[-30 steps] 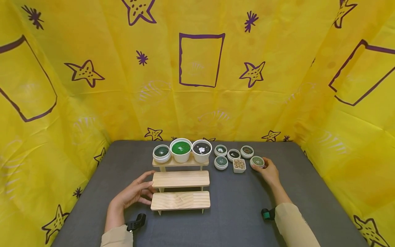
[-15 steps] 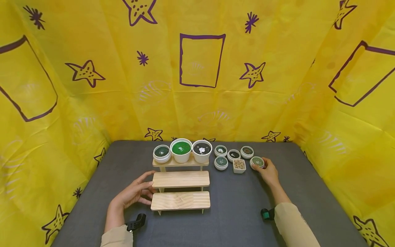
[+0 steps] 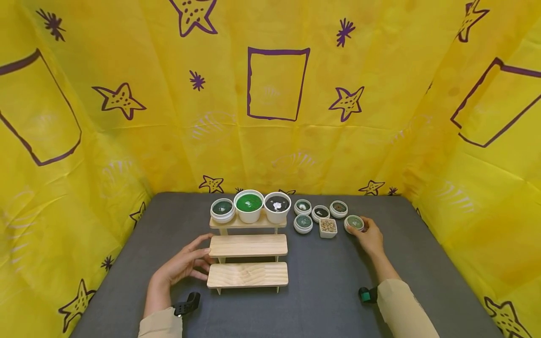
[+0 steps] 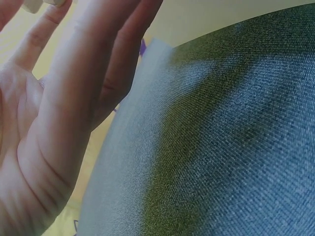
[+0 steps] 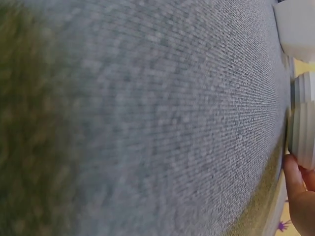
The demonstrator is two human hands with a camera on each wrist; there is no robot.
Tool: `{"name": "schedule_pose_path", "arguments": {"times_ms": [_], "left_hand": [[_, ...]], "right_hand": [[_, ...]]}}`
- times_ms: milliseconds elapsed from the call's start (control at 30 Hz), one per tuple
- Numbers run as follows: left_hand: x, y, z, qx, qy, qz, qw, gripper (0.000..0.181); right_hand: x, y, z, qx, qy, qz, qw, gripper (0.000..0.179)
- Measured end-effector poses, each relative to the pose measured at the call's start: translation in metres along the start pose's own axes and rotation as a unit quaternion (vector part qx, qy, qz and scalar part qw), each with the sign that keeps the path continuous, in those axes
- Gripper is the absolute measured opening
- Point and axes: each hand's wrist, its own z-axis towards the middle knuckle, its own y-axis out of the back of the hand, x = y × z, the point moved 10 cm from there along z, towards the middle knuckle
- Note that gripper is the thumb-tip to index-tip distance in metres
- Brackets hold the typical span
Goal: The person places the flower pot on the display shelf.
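Observation:
In the head view a three-tier wooden display stand [image 3: 248, 246] stands left of centre. My left hand [image 3: 182, 261] holds its left side, thumb and index finger at the middle shelf's end. The left wrist view shows this hand's fingers [image 4: 74, 73] extended upward. At the back right, my right hand [image 3: 369, 237] pinches a small white round jar [image 3: 354, 222] of grey-green contents. In the right wrist view, fingers [image 5: 294, 183] touch the ribbed jar's [image 5: 302, 135] lower side. On the top shelf sit a short green-filled jar [image 3: 222, 210], a bright green tub [image 3: 249, 206] and a black-filled tub [image 3: 277, 207].
Between stand and right hand, several small round jars [image 3: 303, 224] cluster with a square cup [image 3: 328, 228] of beige bits. A grey cloth [image 3: 329, 291] covers the table. Yellow patterned fabric [image 3: 279, 155] rises behind and on both sides.
My right hand and the jar it pinches have shifted slightly right, away from the square cup. The left hand stays at the stand.

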Motion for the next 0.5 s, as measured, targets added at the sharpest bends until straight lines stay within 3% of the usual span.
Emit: {"name": "schedule_pose_path", "arguments": {"times_ms": [333,500], "left_hand": [[0.001,0.001,0.001,0.000,0.002,0.003,1.0000,0.067],[0.002,0.001,0.001,-0.001,0.003,0.003,1.0000,0.067]], "right_hand": [[0.002,0.013,-0.005,-0.039,-0.002,0.013,0.9992,0.065],[0.009,0.016,-0.008,-0.035,0.004,0.024,0.9991,0.066]]}}
